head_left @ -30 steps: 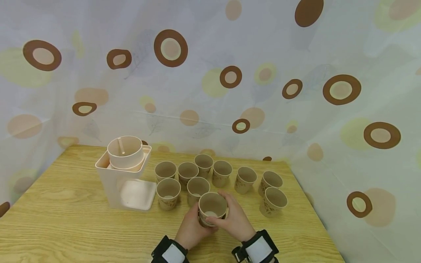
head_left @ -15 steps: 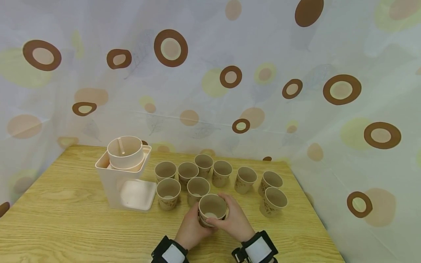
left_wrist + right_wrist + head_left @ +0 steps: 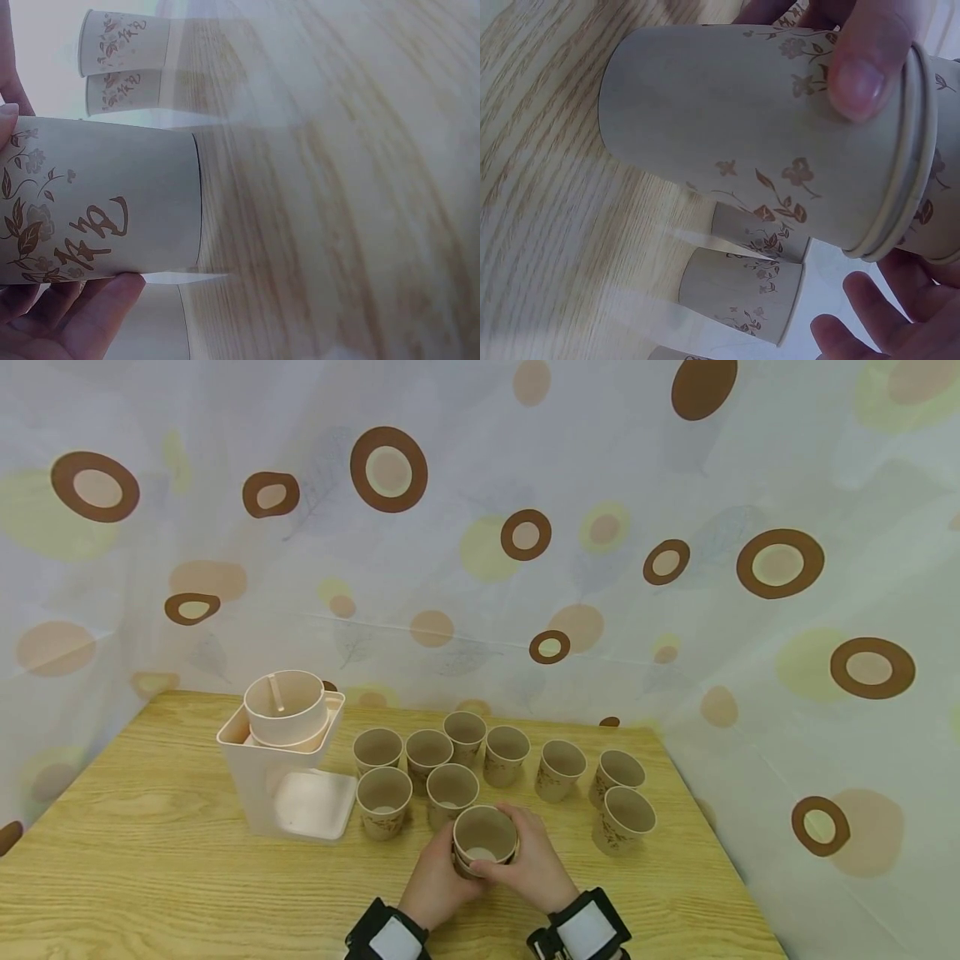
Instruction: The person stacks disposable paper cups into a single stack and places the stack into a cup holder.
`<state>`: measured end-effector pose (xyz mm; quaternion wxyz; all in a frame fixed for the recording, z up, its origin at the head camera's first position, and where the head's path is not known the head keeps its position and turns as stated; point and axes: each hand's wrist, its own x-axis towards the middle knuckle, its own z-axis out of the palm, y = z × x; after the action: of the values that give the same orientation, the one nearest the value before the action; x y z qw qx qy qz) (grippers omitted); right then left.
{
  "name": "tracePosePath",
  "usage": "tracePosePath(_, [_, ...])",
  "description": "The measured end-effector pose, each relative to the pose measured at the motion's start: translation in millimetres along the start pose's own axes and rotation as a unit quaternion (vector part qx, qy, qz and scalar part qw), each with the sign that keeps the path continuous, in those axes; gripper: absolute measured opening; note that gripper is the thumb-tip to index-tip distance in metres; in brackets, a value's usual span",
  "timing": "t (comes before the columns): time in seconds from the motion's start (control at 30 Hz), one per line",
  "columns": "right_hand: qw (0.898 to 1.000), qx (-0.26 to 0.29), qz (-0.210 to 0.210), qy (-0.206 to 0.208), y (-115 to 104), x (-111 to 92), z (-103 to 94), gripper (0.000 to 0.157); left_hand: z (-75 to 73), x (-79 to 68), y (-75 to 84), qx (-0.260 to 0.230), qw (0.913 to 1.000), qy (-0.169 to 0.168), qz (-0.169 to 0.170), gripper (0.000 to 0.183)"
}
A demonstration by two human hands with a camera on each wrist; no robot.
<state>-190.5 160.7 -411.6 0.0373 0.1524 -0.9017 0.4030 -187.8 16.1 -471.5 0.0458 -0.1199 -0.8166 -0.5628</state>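
Observation:
Two nested paper cups (image 3: 486, 833), cream with brown floral print, stand upright between both hands in front of the other cups. My left hand (image 3: 437, 881) grips the stack from the left, its fingers around the lower wall in the left wrist view. From the right, my right hand (image 3: 536, 864) holds the upper part, thumb on the near side just below the rims. The right wrist view shows the two rims (image 3: 900, 180) close together, one cup nearly fully inside the other. A single paper cup (image 3: 452, 789) stands right behind the stack.
Several upright paper cups (image 3: 384, 802) stand behind the hands, and more paper cups (image 3: 624, 818) to the right. At the left is a cream plastic bin (image 3: 255, 785) with a round container (image 3: 288, 714) in its top. Patterned cloth (image 3: 465, 568) hangs behind the wooden table (image 3: 187, 877).
The upper cup's rim has sunk slightly into the lower cup, and the right hand has moved down a little with it. The left hand and the other cups have stayed in place.

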Motion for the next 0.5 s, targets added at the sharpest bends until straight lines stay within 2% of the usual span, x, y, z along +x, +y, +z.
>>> tracePosePath(0.5, [1.0, -0.004, -0.012, -0.009, 6.0, -1.5, 3.3, 0.076, -2.1, -0.5, 1.7, 0.004, 0.9997, -0.016, -0.017, 0.071])
